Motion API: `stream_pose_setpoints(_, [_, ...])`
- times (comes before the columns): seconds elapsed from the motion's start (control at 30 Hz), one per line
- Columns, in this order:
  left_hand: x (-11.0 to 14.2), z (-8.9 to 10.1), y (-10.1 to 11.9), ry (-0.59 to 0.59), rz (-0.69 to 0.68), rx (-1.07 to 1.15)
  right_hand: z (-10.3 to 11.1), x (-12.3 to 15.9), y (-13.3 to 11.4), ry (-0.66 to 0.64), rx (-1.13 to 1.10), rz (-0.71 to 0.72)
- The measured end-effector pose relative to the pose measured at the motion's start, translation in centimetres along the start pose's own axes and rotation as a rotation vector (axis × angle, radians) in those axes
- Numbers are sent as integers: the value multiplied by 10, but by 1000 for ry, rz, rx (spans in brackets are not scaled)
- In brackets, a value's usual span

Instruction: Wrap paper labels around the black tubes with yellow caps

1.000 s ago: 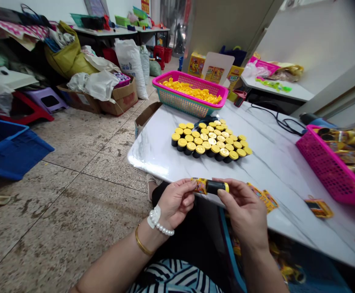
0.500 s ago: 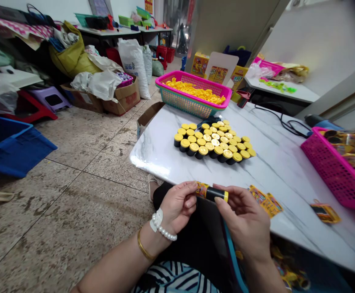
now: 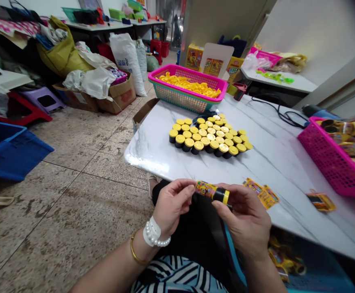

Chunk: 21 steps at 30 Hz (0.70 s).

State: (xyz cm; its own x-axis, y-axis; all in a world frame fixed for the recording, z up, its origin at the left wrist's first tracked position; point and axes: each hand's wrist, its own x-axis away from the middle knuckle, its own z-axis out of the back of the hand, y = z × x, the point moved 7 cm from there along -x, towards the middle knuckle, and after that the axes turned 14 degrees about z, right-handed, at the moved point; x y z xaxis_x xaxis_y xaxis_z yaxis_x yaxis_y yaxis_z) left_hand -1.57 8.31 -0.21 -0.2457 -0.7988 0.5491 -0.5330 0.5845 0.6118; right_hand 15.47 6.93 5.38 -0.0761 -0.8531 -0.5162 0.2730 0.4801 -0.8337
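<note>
A small black tube (image 3: 220,194) with a yellow cap lies level between my hands, above my lap at the table's front edge. Around its left part sits a colourful printed sleeve (image 3: 205,189). My right hand (image 3: 246,215) grips the capped end between thumb and fingers. At the other end, my left hand (image 3: 174,203) is closed, thumb and forefinger pinching the sleeve's edge. Beyond my hands, several black tubes with yellow caps (image 3: 210,137) stand upright in a tight group. Flat printed sleeves (image 3: 262,193) lie on the table to the right of my right hand.
A pink-and-teal basket (image 3: 183,99) of yellow pieces stands at the back of the marble-patterned table (image 3: 153,158). At right is a pink basket (image 3: 326,162) of wrapped tubes. A blue bin (image 3: 320,264) with more printed pieces sits below the table. A black cable (image 3: 279,108) lies behind.
The printed sleeve has moved right along the tube and now covers more of the black. My view has shifted slightly, and both hands stay on the same ends.
</note>
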Motion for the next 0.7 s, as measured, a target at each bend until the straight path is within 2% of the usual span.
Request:
stream_pose_setpoints(0.07, [3, -3, 3, -68, -17, -99, 1, 2, 0, -53, -21, 10])
stream_pose_setpoints(0.17, [3, -9, -2, -226, 42, -251, -2, 5, 0, -175, -32, 46])
stream_pose_setpoints(0.23, [-1, -9, -9, -270, 85, -291, -5, 8, 2, -241, 2, 76])
stream_pose_setpoints(0.37, [-9, -11, -25, -283, 144, -248, -8, 14, 9, -322, 71, 98])
stream_pose_setpoints(0.5, [-8, -17, -35, -331, 213, -210, 1, 17, 13, -311, 95, 80])
stream_pose_setpoints(0.7, [-3, -10, -37, -230, 147, -298, 6, 23, 4, -340, 140, 119])
